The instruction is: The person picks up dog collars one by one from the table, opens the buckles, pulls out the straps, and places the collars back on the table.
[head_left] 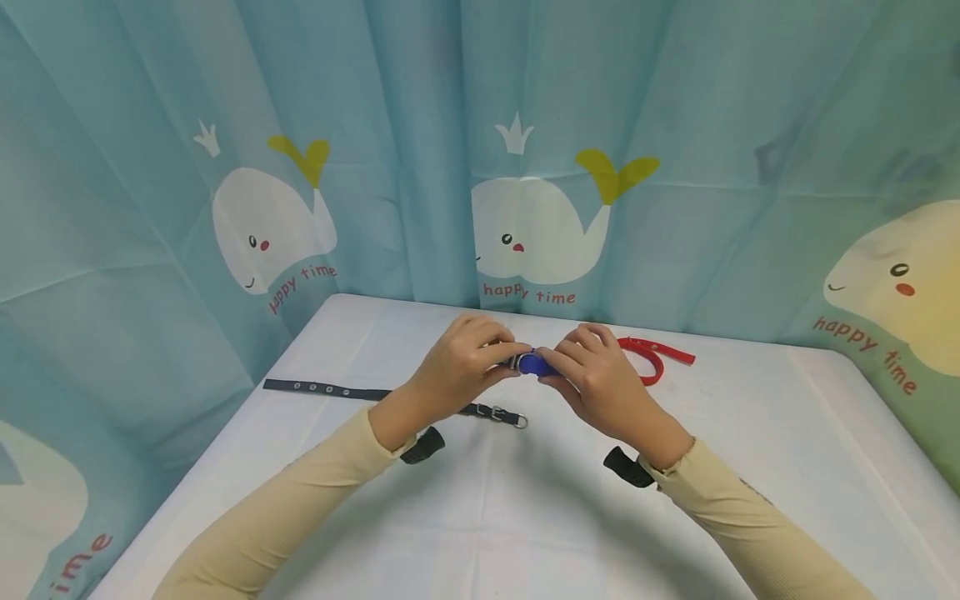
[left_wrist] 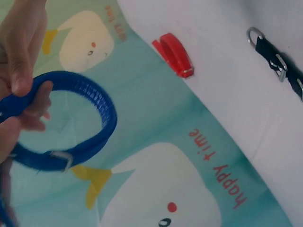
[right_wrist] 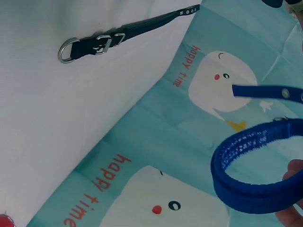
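Observation:
In the head view, a blue collar (head_left: 534,364) is held up over the table between both hands. My left hand (head_left: 467,365) pinches it by the metal ring and buckle end. From the other side, my right hand (head_left: 600,377) grips the blue band between thumb and fingers. The wrist views show the collar (left_wrist: 110,118) bent into a round loop with a rough, padded inner face. Its free strap end (right_wrist: 258,91), with metal eyelets, sticks out in the right wrist view. Fingers partly cover the buckle area.
A black collar (head_left: 330,390) lies stretched out on the white table (head_left: 510,517), behind the left forearm. A red collar (head_left: 654,375), partly curled, lies beyond the right hand. Dark camera mounts (head_left: 424,447) sit under the wrists. A whale-print curtain (head_left: 420,125) hangs behind the table.

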Demonstrator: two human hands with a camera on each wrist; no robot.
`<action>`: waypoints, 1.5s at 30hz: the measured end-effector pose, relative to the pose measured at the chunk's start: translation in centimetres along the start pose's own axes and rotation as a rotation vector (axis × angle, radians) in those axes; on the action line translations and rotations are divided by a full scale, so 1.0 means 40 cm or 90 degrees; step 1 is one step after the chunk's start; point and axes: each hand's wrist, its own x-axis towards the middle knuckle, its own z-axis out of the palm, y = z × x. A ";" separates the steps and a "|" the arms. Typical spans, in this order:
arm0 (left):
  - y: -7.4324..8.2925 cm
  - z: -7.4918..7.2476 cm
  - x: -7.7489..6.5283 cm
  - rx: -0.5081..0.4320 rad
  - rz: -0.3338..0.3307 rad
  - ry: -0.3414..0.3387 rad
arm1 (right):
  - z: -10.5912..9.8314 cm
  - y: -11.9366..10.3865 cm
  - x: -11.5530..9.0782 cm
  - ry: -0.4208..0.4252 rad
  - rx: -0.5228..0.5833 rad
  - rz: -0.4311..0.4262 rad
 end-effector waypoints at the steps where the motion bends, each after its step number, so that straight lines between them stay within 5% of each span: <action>1: -0.001 -0.003 -0.002 -0.014 -0.006 -0.011 | -0.001 0.001 -0.001 -0.003 -0.002 0.004; 13: 0.004 -0.006 -0.014 -0.070 -0.046 -0.058 | 0.002 0.004 -0.007 -0.024 0.006 0.015; 21: 0.015 0.008 -0.014 0.013 -0.004 -0.003 | 0.003 0.001 -0.007 -0.024 0.013 0.027; 27: 0.021 0.021 -0.020 0.021 0.003 0.047 | 0.001 -0.014 -0.001 -0.011 0.006 0.012; 33: 0.024 0.023 -0.016 0.041 0.007 0.046 | 0.001 -0.022 0.000 -0.011 -0.004 -0.005; 40: 0.024 0.027 -0.012 0.033 -0.007 0.035 | 0.001 -0.028 0.004 0.001 -0.004 -0.011; 45: 0.026 0.026 -0.014 0.030 -0.053 0.056 | -0.001 -0.028 0.010 0.042 -0.017 -0.017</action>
